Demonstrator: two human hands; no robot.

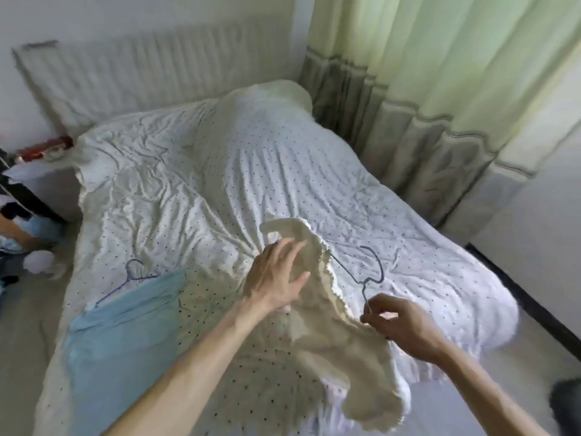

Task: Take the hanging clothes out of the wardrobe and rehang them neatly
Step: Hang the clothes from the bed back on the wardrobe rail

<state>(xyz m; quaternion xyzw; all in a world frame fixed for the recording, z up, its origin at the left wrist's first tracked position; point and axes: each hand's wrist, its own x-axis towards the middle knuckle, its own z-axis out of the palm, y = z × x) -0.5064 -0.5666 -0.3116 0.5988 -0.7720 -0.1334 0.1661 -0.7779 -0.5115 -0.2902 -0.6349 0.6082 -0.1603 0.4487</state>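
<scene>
My right hand [399, 322] pinches the hanger [364, 291] between thumb and forefinger, on the wire just below the hook. My left hand [276, 278] is released, with the fingers straight and spread over the knit [330, 325]. Blur prevents confirming whether they press on the fabric. The knit lies crumpled on the bed [283, 171], directly in front of me, between both hands and partly under the left. The hook curls away from me, to the right of the knit. One hanger arm runs from the neck up and to the left, and its tip meets the knit's scalloped edge just beyond my left fingertips. The hanger's long axis therefore lies diagonally across the knit's upper edge. I judge the step in hand to be threading the hanger into the knit. The left hand is nearer the opening and should hold it wide while the right hand steers the wire. A blue garment [125, 325] on a second hanger [132, 272] lies to the left.
</scene>
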